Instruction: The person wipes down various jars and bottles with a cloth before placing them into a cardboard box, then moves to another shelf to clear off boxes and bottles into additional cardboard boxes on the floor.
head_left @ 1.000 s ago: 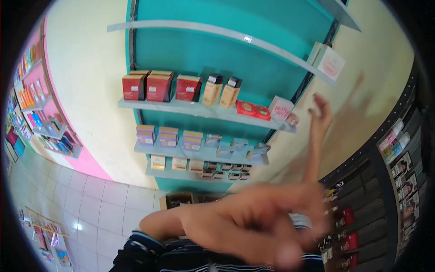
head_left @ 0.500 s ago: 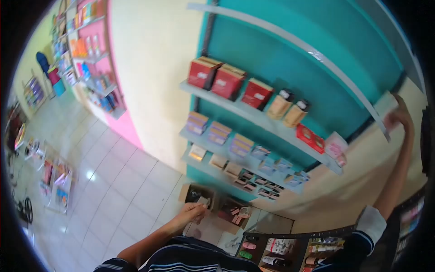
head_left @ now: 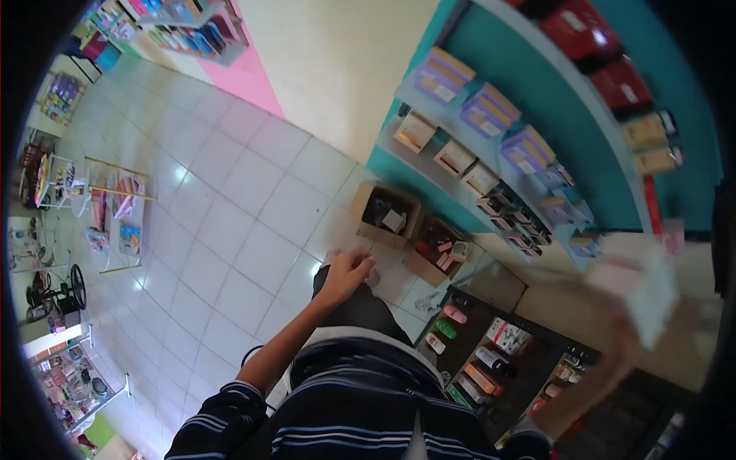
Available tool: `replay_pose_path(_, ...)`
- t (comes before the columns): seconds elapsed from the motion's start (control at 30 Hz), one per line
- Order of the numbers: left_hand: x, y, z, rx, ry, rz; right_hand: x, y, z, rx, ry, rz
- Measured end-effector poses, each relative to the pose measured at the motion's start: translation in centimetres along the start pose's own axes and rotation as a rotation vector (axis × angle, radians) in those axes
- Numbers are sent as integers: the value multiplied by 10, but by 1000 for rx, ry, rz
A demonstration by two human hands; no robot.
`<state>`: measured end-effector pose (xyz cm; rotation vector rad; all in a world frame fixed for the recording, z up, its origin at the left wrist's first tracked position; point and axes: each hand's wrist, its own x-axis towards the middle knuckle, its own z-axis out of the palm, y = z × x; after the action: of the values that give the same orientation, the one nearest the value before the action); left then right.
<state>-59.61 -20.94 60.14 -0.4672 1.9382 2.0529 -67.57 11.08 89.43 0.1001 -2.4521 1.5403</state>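
Note:
In my right hand (head_left: 622, 345) is a pale pink-and-white box (head_left: 640, 287), blurred by motion, held up at the right below the shelves. Some of the fingers are hidden behind the box or smeared. My left hand (head_left: 346, 276) hangs over my leg with the fingers curled in and the thumb against them. Whatever may be inside that hand is hidden. Beyond it on the floor stand an open cardboard box (head_left: 383, 238) with dark items and a white piece inside, and a second cardboard box (head_left: 425, 264) holding pinkish and red packs.
Wall shelves (head_left: 552, 222) carry purple boxes (head_left: 491, 111), small framed boxes (head_left: 415, 132) and red boxes (head_left: 580, 29). A dark compartment rack (head_left: 468, 345) with bottles and packs stands close at my right. Display racks (head_left: 119, 207) stand across the tiled floor at left.
My right hand has come down from the upper shelf end with the pale box. My view has tilted down toward the floor and my body. The left hand stays low, curled.

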Motion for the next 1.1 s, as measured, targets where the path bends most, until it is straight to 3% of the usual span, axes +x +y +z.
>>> replay_pose_path(0.03, 1, -18, -5, 201, 87, -47, -10, 32, 40, 86, -79, 204)
replay_pose_path(0.07, 0, -46, -10, 187, 86, -75, -26, 66, 75, 153, -130, 401)
replay_pose_path(0.13, 0, -112, -18, 584, 109, -147, -41, 146, 149, 240, -339, 672)
replay_pose_path(0.2, -12, -164, -22, 850, 5, -336, -66, 238, 210, 330, -350, 962)
replay_pose_path(0.3, -29, -224, -21, 912, -187, -609, -88, 337, 287, 322, -327, 1284)
replay_pose_path(0.4, -32, -252, -16, 977, -261, -689, -96, 426, 345, 156, -244, 1421)
replay_pose_path(0.5, -18, -273, -16, 1046, -276, -741, -95, 520, 395, 174, -209, 1324)
replay_pose_path(0.53, -14, -280, -15, 1045, -287, -786, -105, 588, 402, 275, -220, 1282)
replay_pose_path(0.67, 2, -300, -6, 1161, -227, -721, -86, 682, 455, -9, -241, 1199)
replay_pose_path(0.73, 14, -298, -3, 1181, -234, -709, -70, 683, 488, -212, -217, 902)
replay_pose_path(0.77, 14, -302, 2, 1232, -235, -698, -70, 701, 501, -212, -218, 908)
replay_pose_path(0.83, 18, -303, 6, 1301, -272, -674, -78, 743, 522, -395, -386, 658)
replay_pose_path(0.87, 20, -303, 6, 1304, -279, -677, -75, 744, 531, -396, -385, 666)
replay_pose_path(0.93, 23, -302, 8, 1326, -256, -634, -64, 730, 550, -737, -816, 612)
replay_pose_path(0.97, 24, -304, 8, 1328, -245, -624, -62, 739, 557, -753, -901, 613)
replay_pose_path(1.1, 23, -305, 9, 1359, -233, -626, -66, 748, 575, -818, -961, 562)
